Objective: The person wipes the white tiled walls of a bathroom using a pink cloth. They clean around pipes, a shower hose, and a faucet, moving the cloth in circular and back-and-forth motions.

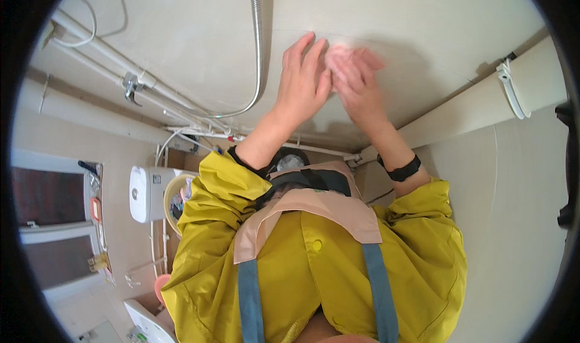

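Note:
My right hand (362,89) is pressed on a crumpled pink cloth (337,55), which lies against the pale wall (417,21); hand and cloth are blurred. Just left of it, my left hand (301,78) is spread with fingers apart, its fingertips at the wall and its thumb close to the cloth. Whether the left hand touches the cloth cannot be told. A black band (398,168) circles my right forearm. A metal shower hose (258,39) hangs in a curve left of my hands.
White pipes (108,64) with a metal valve (132,87) run along the left. A thick white pipe (480,94) with a plastic clamp (512,89) crosses at right. A white toilet cistern (147,193), a basin of fabric (170,198) and a sink (145,320) stand lower left, near a window (50,198).

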Motion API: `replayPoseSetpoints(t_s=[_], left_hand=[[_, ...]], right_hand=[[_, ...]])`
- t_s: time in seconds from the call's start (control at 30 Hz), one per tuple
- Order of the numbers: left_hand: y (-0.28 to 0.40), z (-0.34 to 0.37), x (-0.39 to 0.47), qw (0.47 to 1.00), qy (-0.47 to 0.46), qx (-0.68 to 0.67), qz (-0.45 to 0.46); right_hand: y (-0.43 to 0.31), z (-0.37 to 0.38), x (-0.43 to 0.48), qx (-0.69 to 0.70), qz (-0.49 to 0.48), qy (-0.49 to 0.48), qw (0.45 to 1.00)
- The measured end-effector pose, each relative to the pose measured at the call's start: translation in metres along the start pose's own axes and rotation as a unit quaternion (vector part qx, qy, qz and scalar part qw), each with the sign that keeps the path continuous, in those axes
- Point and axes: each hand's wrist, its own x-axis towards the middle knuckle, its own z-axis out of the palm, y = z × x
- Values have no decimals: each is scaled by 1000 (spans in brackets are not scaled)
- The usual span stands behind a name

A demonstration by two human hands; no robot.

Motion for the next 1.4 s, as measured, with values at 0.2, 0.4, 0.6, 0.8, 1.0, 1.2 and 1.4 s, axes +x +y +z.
replayPoseSetpoints(t_s=[0.2, 0.4, 0.6, 0.8, 1.0, 1.2, 1.4], left_hand=[[-1, 6, -1, 998, -41, -39, 10], [10, 22, 4, 993, -68, -79, 46], [18, 36, 4, 983, -116, -114, 82], [27, 51, 11, 978, -121, -144, 91], [21, 52, 8, 979, -130, -140, 74], [14, 48, 8, 980, -127, -142, 63], [4, 39, 11, 984, -73, -147, 67]], right_hand=[[21, -39, 16, -73, 56, 57, 994], [24, -57, 3, -86, 157, 118, 977], [16, -54, -25, -106, 195, 66, 973], [46, -100, -10, -97, 311, 175, 929], [19, -60, -63, -126, 392, 141, 900], [39, -80, -28, -109, 316, 215, 918], [28, -63, -14, -151, 185, 107, 965]])
